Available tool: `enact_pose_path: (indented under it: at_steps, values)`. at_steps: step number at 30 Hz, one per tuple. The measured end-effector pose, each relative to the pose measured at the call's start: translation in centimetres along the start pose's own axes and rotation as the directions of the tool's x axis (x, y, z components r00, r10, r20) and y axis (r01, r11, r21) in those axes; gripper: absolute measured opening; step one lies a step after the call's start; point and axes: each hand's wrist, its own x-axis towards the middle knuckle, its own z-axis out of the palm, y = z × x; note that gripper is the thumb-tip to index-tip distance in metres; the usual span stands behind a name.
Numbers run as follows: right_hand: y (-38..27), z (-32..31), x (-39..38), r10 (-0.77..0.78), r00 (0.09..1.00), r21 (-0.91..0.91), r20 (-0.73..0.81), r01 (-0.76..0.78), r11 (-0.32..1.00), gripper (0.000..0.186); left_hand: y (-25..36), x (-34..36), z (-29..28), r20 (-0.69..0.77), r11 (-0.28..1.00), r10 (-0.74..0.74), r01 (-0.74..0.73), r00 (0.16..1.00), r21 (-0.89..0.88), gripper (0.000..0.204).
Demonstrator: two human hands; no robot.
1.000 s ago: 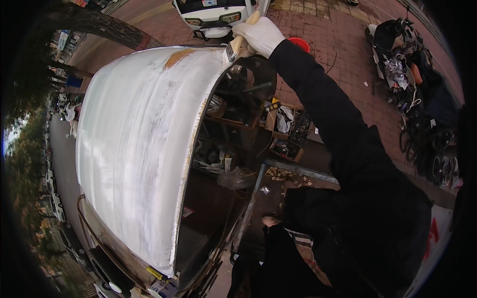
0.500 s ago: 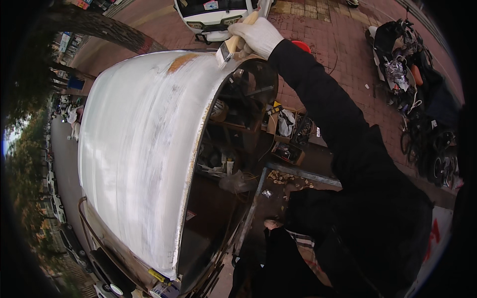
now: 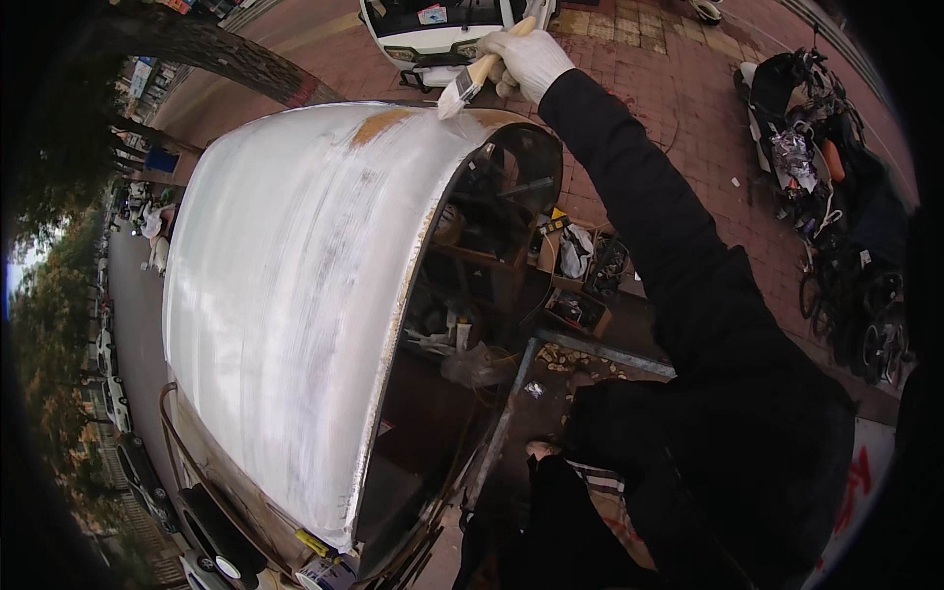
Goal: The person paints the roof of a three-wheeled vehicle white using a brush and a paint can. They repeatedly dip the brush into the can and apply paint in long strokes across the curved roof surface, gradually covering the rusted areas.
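My right hand (image 3: 532, 65), in a white glove, is stretched far out and closed round a paintbrush (image 3: 484, 71) with a pale wooden handle. The white-coated bristles point down and left, against the far end of a large curved panel (image 3: 265, 265). Streaky white paint covers most of that panel, with greyish streaks along its middle. A brown, rusty-looking patch (image 3: 382, 126) shows left of the bristles, and another brown area lies right of them, below my hand. My left hand is not in view.
Below the panel's right edge is a dark interior holding boxes and plastic bags. A metal-edged frame (image 3: 501, 423) stands near my body. A paint can (image 3: 324, 573) sits at the near end. A tree trunk (image 3: 231, 61), a white vehicle (image 3: 442, 44) and a scooter (image 3: 796, 138) stand beyond.
The brush has tilted further over, its bristles shifting slightly right and up along the panel's far end. The whole view has shifted a little, so the panel sits slightly further right.
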Motion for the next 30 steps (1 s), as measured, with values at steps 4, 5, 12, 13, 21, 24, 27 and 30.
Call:
enact_pose_path:
  at_steps: [4, 5, 12, 13, 21, 24, 27, 30]
  values:
    - [0.0, 0.0, 2.1, 0.062, 0.993, -0.521, 0.105, 0.001, 0.854, 0.030, 0.1, 0.3, 0.1, 0.064, 0.988, -0.115, 0.121, 0.991, -0.093, 0.035]
    - [0.0, 0.0, 2.5, 0.004, 0.992, -0.476, 0.128, 0.058, 0.878, 0.030, 0.1, 0.4, 0.2, 0.080, 0.982, -0.143, 0.152, 0.986, -0.111, 0.035]
    - [0.3, 0.4, 2.0, 0.026, 0.997, -0.363, 0.073, 0.003, 0.932, 0.035, -0.2, 0.8, 0.3, 0.143, 0.953, -0.237, 0.259, 0.961, -0.155, 0.038]
    - [0.1, 0.4, 1.5, -0.024, 0.995, -0.325, 0.099, 0.055, 0.944, 0.036, -0.3, 0.8, 0.2, 0.133, 0.960, -0.223, 0.241, 0.966, -0.144, 0.039]
    - [-1.5, 1.8, -6.9, -0.260, 0.965, -0.779, 0.045, 0.196, 0.595, 0.039, -1.3, -0.2, 1.3, -0.129, 0.832, 0.394, -0.293, 0.910, 0.471, 0.033]
    - [-1.9, 5.2, -10.5, -0.355, 0.917, -0.794, 0.183, 0.351, 0.497, 0.032, -2.0, -0.9, 2.0, -0.105, 0.930, 0.259, -0.218, 0.960, 0.297, 0.033]
    - [-3.1, 9.1, -14.0, -0.361, 0.876, -0.795, 0.320, 0.456, 0.400, 0.027, -2.2, -0.8, 2.2, -0.142, 0.994, 0.088, -0.078, 0.986, 0.073, 0.036]
    - [-4.3, 12.4, -18.7, -0.559, 0.745, -0.669, 0.364, 0.627, 0.400, 0.016, -1.4, 0.4, 2.0, 0.018, 0.953, -0.191, 0.190, 0.981, -0.236, 0.037]
